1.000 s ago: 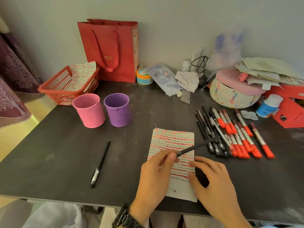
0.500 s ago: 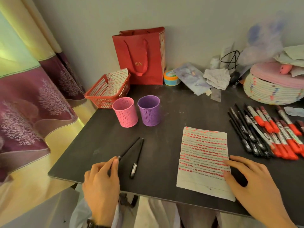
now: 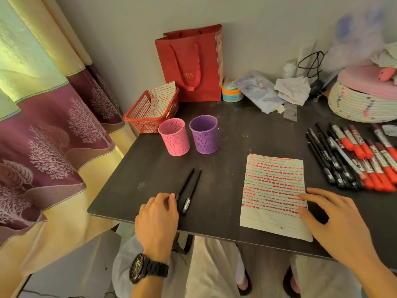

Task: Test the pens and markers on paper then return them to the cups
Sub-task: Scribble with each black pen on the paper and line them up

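Head view: my left hand is curled, fingertips pinching the near end of a black pen. It lies on the surface just beside a second black pen, in front of the pink cup and purple cup. My right hand lies flat, fingers spread, on the paper. I judge this pen tested and being parked; next I'd let go and fetch another from the row of pens and markers.

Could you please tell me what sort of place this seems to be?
Probably a room in a home: a patterned curtain hangs beside the dark table, a red gift bag stands against the wall, and a woven basket sits among household clutter at the back.
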Action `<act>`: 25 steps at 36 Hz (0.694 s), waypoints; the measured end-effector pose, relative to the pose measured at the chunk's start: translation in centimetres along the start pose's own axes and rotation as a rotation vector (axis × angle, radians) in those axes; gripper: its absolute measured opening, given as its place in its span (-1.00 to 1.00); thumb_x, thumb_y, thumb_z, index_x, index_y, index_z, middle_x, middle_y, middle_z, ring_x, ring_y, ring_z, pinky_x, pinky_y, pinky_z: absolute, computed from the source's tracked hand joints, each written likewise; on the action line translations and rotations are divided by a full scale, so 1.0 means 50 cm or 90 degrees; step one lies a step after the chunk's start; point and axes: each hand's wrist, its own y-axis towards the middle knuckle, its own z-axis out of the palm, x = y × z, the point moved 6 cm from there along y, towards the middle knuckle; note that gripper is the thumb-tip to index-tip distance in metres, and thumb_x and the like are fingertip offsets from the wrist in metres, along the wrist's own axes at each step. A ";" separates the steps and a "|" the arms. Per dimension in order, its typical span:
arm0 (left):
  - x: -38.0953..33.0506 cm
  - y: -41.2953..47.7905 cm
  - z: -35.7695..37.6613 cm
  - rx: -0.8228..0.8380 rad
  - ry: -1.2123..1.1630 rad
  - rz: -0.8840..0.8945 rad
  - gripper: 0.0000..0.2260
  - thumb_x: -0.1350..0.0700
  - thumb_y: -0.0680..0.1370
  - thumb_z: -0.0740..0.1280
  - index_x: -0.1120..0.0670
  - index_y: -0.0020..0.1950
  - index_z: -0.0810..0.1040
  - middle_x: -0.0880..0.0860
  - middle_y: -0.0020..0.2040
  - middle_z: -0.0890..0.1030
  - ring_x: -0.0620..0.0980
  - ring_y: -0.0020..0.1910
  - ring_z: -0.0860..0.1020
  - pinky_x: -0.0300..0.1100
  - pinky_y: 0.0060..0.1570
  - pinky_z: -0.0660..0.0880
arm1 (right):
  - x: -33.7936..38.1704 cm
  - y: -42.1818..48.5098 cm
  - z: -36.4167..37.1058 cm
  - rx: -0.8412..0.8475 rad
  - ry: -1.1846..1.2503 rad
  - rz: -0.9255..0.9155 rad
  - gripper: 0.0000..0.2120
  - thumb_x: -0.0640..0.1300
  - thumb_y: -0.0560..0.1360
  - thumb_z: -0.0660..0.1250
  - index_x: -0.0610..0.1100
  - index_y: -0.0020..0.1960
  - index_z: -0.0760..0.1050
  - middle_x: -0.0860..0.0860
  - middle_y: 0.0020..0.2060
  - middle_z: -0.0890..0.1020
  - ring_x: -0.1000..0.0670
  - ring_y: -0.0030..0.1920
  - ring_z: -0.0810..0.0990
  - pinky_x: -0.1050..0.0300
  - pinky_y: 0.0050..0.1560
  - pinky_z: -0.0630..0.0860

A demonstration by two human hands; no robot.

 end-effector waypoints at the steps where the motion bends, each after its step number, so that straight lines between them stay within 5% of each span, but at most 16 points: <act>1: -0.001 0.002 0.000 0.003 -0.002 0.005 -0.73 -0.15 0.64 0.19 -0.07 0.07 0.63 -0.06 -0.13 0.60 0.04 -0.10 0.52 0.02 -0.12 0.55 | 0.001 0.000 0.000 0.003 0.000 -0.002 -0.67 0.01 0.51 0.43 0.07 0.27 0.61 0.16 0.32 0.54 0.03 0.31 0.33 -0.06 0.17 0.48; 12: -0.002 0.017 0.006 0.082 -0.072 0.035 -0.81 -0.10 0.64 0.25 -0.10 0.11 0.63 -0.07 -0.07 0.56 0.03 -0.01 0.53 0.00 -0.06 0.55 | 0.003 -0.003 -0.001 -0.003 0.010 -0.016 -0.68 0.01 0.52 0.43 0.06 0.27 0.60 0.14 0.32 0.54 -0.01 0.32 0.34 -0.07 0.10 0.46; 18: -0.004 0.019 0.008 0.076 -0.111 0.027 -0.84 -0.12 0.63 0.23 -0.17 0.09 0.58 -0.14 -0.04 0.56 -0.07 -0.03 0.53 -0.17 -0.17 0.41 | 0.001 -0.002 0.000 0.000 0.011 -0.011 -0.68 0.02 0.52 0.42 0.07 0.27 0.60 0.15 0.33 0.54 -0.01 0.33 0.34 -0.05 0.12 0.45; 25: -0.063 0.025 0.029 0.162 -0.073 0.132 -0.62 -0.22 0.59 0.24 -0.16 0.38 0.44 -0.16 0.29 0.43 -0.10 0.26 0.41 -0.15 0.07 0.47 | 0.000 -0.003 0.001 -0.012 0.017 -0.016 -0.69 -0.01 0.51 0.45 0.06 0.25 0.62 0.16 0.30 0.55 0.01 0.29 0.35 0.03 0.07 0.43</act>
